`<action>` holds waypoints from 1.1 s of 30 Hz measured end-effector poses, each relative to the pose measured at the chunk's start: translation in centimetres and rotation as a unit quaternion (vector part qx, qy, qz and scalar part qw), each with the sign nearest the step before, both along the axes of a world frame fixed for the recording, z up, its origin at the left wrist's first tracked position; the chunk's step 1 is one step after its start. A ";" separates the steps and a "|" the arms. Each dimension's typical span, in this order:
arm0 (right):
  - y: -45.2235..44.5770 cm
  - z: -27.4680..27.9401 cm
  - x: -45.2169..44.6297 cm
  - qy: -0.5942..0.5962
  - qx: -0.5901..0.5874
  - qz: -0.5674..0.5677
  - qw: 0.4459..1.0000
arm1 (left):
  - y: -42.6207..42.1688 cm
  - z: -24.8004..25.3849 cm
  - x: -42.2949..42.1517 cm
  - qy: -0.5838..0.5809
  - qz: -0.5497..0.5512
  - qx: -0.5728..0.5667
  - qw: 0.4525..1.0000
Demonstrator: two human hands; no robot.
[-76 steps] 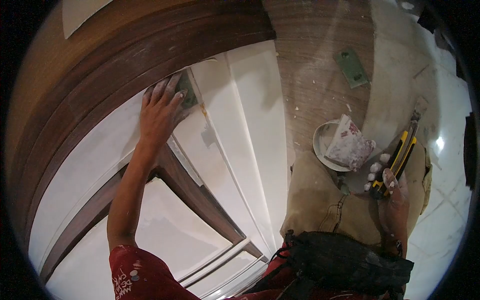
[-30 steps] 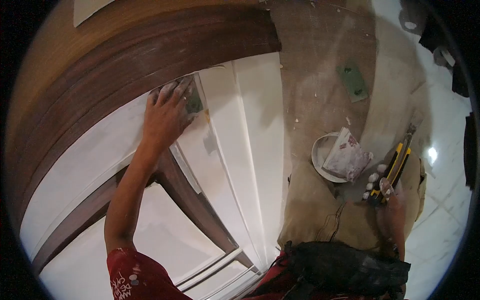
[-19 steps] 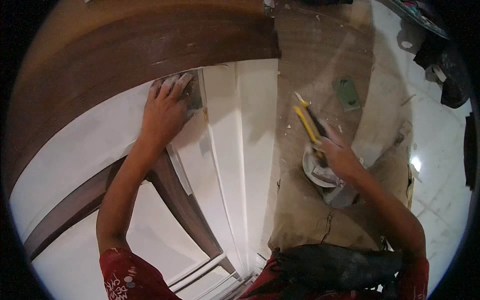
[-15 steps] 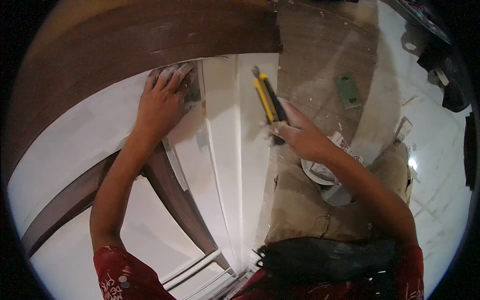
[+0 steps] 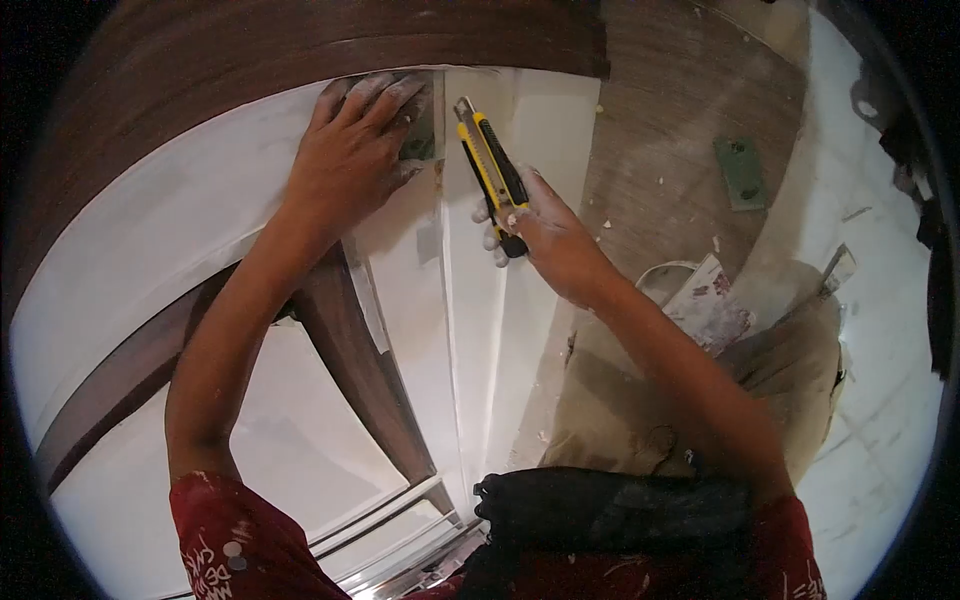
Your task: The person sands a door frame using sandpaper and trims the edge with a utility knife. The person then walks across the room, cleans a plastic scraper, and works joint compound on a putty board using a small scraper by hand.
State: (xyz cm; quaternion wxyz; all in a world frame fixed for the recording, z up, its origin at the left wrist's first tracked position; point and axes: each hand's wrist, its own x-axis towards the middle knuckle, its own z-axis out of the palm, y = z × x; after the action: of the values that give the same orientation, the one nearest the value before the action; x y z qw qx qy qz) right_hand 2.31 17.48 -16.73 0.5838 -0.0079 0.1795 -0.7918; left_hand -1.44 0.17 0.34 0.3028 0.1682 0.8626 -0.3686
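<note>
- The white boards (image 5: 490, 330) filled the left side of the spot where I stood watching.
- The left hand (image 5: 350, 165) was in the same place, pressing down and holding a small green block.
- The right hand (image 5: 548, 228) had just swung up from the lap, so both hands were near each other, but apart.
- The yellow and black cutter (image 5: 487, 165) sat tight in the right hand, now close to the work; I couldn't tell if its tip touched.
- The green block (image 5: 420, 146) peeked out by the left thumb.

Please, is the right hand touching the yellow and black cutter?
Touching: in the head view, the right hand grips the cutter, its thumb lying across the handle.
</note>
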 end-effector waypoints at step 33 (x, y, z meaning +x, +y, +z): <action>9.7 -0.6 -3.8 -0.119 -0.028 -0.093 0.988 | -0.4 0.0 0.0 0.000 0.001 0.025 1.000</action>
State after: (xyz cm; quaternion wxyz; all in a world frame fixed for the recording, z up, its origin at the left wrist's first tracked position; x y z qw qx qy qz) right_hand -1.48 27.17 -17.31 0.5239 0.0866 0.0862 -0.8429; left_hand -1.41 -0.23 0.36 0.2988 0.1752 0.8716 -0.3468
